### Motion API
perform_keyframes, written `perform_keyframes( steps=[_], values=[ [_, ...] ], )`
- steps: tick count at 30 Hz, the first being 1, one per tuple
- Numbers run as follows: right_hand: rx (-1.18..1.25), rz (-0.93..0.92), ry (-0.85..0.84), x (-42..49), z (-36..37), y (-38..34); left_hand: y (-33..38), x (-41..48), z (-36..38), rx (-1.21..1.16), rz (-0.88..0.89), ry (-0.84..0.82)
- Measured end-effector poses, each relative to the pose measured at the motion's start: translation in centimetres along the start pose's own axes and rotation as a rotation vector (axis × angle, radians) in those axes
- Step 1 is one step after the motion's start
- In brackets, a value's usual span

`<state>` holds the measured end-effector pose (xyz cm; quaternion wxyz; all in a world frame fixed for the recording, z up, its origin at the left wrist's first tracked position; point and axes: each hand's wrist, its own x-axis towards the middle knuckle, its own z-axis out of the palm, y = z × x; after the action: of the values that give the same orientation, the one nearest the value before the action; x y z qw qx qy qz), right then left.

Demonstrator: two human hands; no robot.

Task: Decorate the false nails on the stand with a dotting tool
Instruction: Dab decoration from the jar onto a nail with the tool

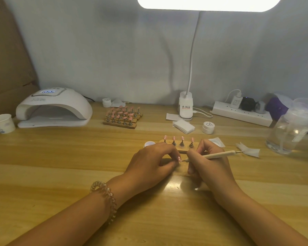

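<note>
Centrally, the left hand (153, 162) curls its fingers and pinches one pink nail (179, 158) at the fingertips; what carries that nail is hidden inside the grip. The right hand (208, 166) pinches the tool (219, 154) like a pen, with the near tip meeting the nail and the far metal tip pointing right. Both hands rest on the counter (60, 157) and cover the near edge of the stand (185, 147). Just behind them, four pink nails (182, 138) stand upright in a row on the stand, each showing pale dots.

Around the stand:
- A white cap (149, 144) lies just left of it.
- A shallow dish (216, 142) sits just right of it, partly behind the right hand.
- A torn wipe (249, 150) lies under the tool's far end.

Farther back stand a curing lamp (53, 109), a paper cup (3, 123), stacked racks (122, 116) of more pink nails, two jars (208, 127), folded pads (183, 126), a desk lamp (185, 107), a power strip (242, 113) and a glass bottle (290, 132). A coil band (105, 199) circles the left wrist.
</note>
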<state>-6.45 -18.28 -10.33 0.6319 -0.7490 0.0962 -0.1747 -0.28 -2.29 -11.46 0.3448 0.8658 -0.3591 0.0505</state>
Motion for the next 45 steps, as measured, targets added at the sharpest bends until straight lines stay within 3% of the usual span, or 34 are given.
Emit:
perform_keyframes(
  steps=[15,22,27,33,37,45],
  values=[
    [0.056,-0.001,-0.001,-0.1,-0.1,0.1,0.0,0.0,-0.1,0.016,0.011,0.002],
    [0.193,-0.160,0.189,-0.1,-0.8,-0.2,-0.2,-0.1,0.1,-0.014,0.029,0.042],
    [0.067,-0.189,0.157,0.4,-1.5,0.0,0.1,-0.2,0.1,-0.115,0.043,0.106],
    [-0.359,-0.416,0.014,0.0,-1.0,0.9,0.3,0.0,-0.6,-0.293,0.065,0.126],
    [-0.395,-0.474,-0.101,-0.4,-0.7,0.9,0.5,0.0,-0.8,-0.398,0.070,0.132],
    [-0.392,-0.560,-0.079,-0.6,-0.6,0.8,0.7,-0.2,-0.7,-0.452,-0.018,0.135]
  ],
)
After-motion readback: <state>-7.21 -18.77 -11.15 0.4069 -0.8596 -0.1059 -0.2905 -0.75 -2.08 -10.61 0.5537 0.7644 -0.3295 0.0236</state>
